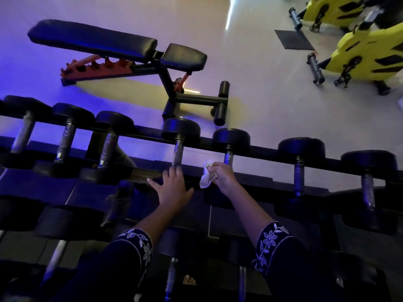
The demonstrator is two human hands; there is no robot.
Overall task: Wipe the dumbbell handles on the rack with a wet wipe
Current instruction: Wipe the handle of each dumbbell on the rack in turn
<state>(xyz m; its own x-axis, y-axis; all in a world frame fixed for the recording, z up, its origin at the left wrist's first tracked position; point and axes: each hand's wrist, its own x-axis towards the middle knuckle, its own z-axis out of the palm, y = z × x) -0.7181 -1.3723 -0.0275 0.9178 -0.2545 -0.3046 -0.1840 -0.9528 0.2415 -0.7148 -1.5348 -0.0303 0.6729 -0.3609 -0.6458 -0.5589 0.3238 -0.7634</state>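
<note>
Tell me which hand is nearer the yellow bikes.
Right. The right hand, gripping the wipe, is toward the bikes; the left hand rests at the rack, farther left of them.

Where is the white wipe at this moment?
In the head view the wipe sits near centre, held in the right hand beside a top-row dumbbell handle, right of the left hand.

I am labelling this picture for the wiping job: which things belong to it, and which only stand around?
Job: wet wipe, right hand holding it, left hand, dumbbell handles, rack.
Just around: bench, yellow exercise bikes, floor mat.
</note>
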